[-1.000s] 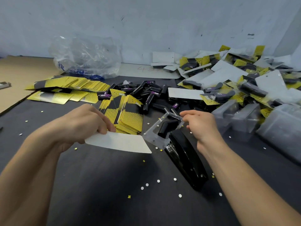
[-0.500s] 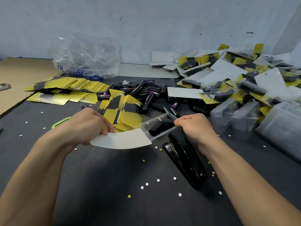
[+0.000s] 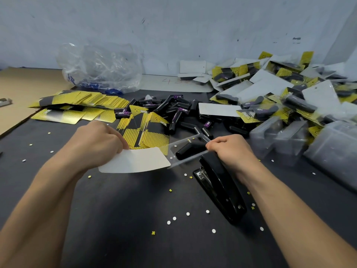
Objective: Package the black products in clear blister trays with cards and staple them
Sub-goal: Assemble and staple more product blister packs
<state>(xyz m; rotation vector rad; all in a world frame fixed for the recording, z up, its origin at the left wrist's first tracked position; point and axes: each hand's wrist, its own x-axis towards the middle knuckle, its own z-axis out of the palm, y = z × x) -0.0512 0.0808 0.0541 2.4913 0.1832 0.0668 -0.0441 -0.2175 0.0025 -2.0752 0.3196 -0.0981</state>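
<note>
Since the earliest frame, the white rounded-corner card [image 3: 135,161] and clear plastic blister tray [image 3: 173,150] had met. The left hand [image 3: 96,144] pinched the card's left end. Right of that grip, the tray held a black angled product [image 3: 190,149]; the right hand [image 3: 231,151] pinched its far end. Edges required squaring before stapling.

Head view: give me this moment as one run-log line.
left hand: pinches card, white side up | right hand: grips blister tray holding black product | stapler: on mat under right hand | stapling: not yet done
</note>
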